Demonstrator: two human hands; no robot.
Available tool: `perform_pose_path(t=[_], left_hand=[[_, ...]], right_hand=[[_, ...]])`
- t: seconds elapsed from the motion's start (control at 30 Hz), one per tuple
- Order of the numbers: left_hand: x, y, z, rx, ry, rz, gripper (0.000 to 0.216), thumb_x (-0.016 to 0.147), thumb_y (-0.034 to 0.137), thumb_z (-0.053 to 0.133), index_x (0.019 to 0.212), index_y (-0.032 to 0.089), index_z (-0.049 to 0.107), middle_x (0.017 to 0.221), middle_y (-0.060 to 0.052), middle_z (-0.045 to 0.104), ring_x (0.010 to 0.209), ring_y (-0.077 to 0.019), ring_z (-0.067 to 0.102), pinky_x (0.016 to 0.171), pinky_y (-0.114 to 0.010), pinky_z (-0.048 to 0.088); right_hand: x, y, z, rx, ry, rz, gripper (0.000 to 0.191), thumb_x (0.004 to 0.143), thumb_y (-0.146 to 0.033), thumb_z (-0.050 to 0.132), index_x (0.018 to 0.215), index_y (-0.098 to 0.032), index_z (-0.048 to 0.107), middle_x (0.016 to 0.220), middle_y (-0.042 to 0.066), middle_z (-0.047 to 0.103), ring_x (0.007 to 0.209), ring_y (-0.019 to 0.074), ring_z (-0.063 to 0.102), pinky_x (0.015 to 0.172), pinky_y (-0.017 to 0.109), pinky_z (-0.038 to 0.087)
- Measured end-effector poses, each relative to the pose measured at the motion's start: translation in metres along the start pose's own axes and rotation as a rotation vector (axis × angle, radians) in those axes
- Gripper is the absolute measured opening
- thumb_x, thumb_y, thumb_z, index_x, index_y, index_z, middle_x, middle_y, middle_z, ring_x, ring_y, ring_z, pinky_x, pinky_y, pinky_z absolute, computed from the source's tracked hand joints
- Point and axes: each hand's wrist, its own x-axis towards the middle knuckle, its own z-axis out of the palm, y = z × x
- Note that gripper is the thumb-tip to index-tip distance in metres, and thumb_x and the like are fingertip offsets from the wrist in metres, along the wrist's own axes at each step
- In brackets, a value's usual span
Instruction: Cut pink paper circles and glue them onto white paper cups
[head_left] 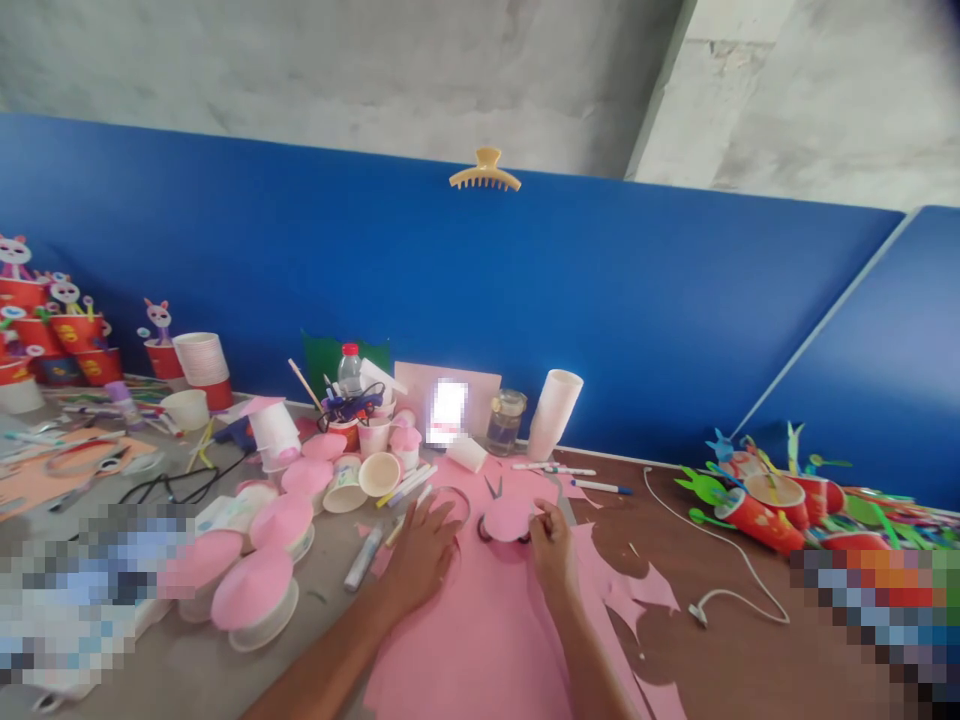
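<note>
My right hand (553,548) pinches the right edge of a round pink paper piece (507,516). Under that piece lies a pair of scissors (493,488), its blades pointing away from me and its dark handles partly showing. My left hand (421,552) rests palm down with fingers stretched on the large pink paper sheet (480,630). Beside its fingertips a thin round outline, perhaps a ring or rim, shows on the sheet; I cannot tell its kind. Cut pink paper scraps (637,592) lie to the right of my right hand.
Left stand paper cups with pink cone tops (253,588), a glue stick (364,558) and open paper cups (379,474). Behind are a lit phone (448,410), a glass jar (505,424) and a cup stack (555,414). A white cable (742,545) and red cups (765,520) lie right.
</note>
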Motion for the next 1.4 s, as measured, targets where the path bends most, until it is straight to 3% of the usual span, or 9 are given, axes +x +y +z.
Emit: perform_pose_path(t=[0.07,0.2,0.4,0.53,0.77,0.9,1.03,1.2,1.4], left_hand=[[0.0,0.007,-0.004,0.004,-0.057,0.019,0.041,0.083,0.012,0.043,0.118,0.027,0.057,0.133,-0.003,0.051,0.133,-0.0298,0.028,0.11,-0.059,0.017],[0.0,0.015,-0.007,-0.003,-0.156,0.045,0.025,0.082,0.016,0.048,0.1,0.024,0.062,0.131,-0.004,0.051,0.129,-0.0302,0.032,0.108,-0.058,0.022],[0.0,0.014,-0.007,0.027,-0.161,0.036,0.025,0.082,0.014,0.047,0.101,0.023,0.061,0.128,-0.006,0.053,0.126,-0.028,0.037,0.108,-0.055,0.021],[0.001,0.002,-0.009,0.038,-0.118,-0.03,0.047,0.079,0.003,0.04,0.121,0.022,0.052,0.119,-0.006,0.059,0.114,-0.023,0.049,0.107,-0.051,0.024],[0.002,-0.015,-0.007,0.079,-0.016,-0.105,0.028,0.083,0.013,0.045,0.107,0.019,0.059,0.105,-0.009,0.06,0.099,-0.0247,0.053,0.09,-0.041,0.04],[0.002,-0.008,-0.011,0.109,-0.093,-0.14,0.018,0.083,0.025,0.053,0.098,0.018,0.059,0.096,-0.007,0.061,0.091,-0.0249,0.054,0.086,-0.041,0.039],[0.004,-0.002,-0.015,0.118,-0.141,-0.108,0.014,0.088,0.021,0.045,0.089,0.017,0.059,0.086,-0.006,0.063,0.083,-0.0229,0.055,0.082,-0.039,0.039],[0.005,0.002,-0.015,0.075,-0.067,-0.137,0.021,0.089,0.016,0.04,0.082,0.018,0.06,0.078,-0.004,0.063,0.078,-0.0211,0.055,0.082,-0.039,0.039],[0.003,0.005,-0.011,0.023,0.063,-0.114,0.021,0.085,0.016,0.045,0.098,0.021,0.061,0.101,-0.006,0.062,0.098,-0.0245,0.051,0.093,-0.044,0.036]], right_hand=[[0.001,0.002,-0.001,0.003,0.013,0.011,0.04,0.072,-0.04,0.047,0.102,-0.014,0.056,0.064,0.0,0.053,0.059,0.0179,0.054,0.058,0.029,0.043],[0.003,0.001,-0.002,0.018,0.003,0.024,0.04,0.072,-0.04,0.046,0.101,-0.014,0.055,0.063,-0.001,0.053,0.057,0.0164,0.052,0.056,0.028,0.043],[-0.003,-0.002,0.001,0.006,-0.173,0.012,0.035,0.075,-0.036,0.043,0.097,-0.014,0.059,0.055,-0.003,0.05,0.048,0.0145,0.049,0.047,0.024,0.04],[-0.007,-0.004,0.001,-0.102,-0.212,-0.023,0.033,0.074,-0.032,0.044,0.097,-0.014,0.06,0.067,0.003,0.061,0.061,0.0185,0.058,0.058,0.028,0.044],[-0.008,-0.005,0.0,-0.322,-0.211,-0.03,0.032,0.077,-0.023,0.04,0.1,-0.014,0.061,0.083,0.009,0.069,0.078,0.0225,0.065,0.067,0.029,0.045],[-0.011,-0.006,0.0,-0.44,-0.252,-0.015,0.032,0.078,-0.017,0.041,0.104,-0.016,0.061,0.089,0.008,0.071,0.083,0.0218,0.066,0.07,0.028,0.044],[-0.013,-0.008,0.0,-0.548,-0.287,0.003,0.031,0.079,-0.016,0.045,0.105,-0.019,0.062,0.087,0.006,0.072,0.084,0.0221,0.066,0.075,0.029,0.041],[-0.013,-0.013,-0.001,-0.638,-0.318,0.003,0.031,0.078,-0.012,0.046,0.102,-0.021,0.063,0.08,0.002,0.071,0.083,0.0207,0.067,0.082,0.032,0.037],[-0.014,-0.012,0.0,-0.743,-0.176,-0.098,0.026,0.079,-0.021,0.049,0.096,-0.023,0.068,0.096,0.006,0.066,0.088,0.022,0.063,0.081,0.035,0.038]])
